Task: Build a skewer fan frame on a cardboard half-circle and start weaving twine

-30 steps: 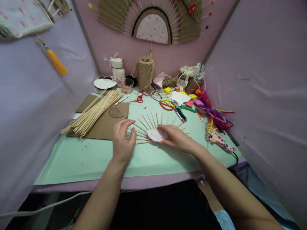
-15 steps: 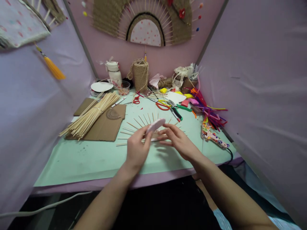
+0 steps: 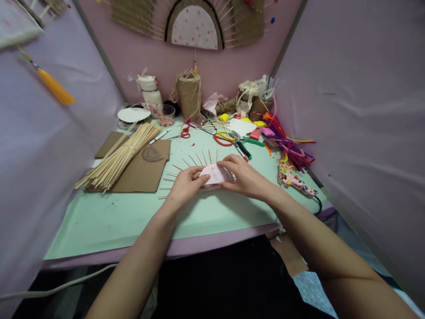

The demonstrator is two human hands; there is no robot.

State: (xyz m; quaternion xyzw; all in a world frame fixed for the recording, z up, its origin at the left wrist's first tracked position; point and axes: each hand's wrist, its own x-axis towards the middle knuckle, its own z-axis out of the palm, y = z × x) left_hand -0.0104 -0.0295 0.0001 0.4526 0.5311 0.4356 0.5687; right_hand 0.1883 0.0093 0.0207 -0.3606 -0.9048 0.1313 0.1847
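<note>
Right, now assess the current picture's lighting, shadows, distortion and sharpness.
Head view: muted light, no harsh glare on the green mat; head view: a soft shadow there, below the right hand; head view: wide-angle stretch, the right-hand wall splaying outward; head view: the white half-round piece looks soft, its pink print indistinct.

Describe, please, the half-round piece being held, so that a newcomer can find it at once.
On the green tabletop, find the thin sticks fanned out. Between the left grip and the right grip is the half-round piece: white with faint pink spots, unlike the narrow, plain sticks.
</note>
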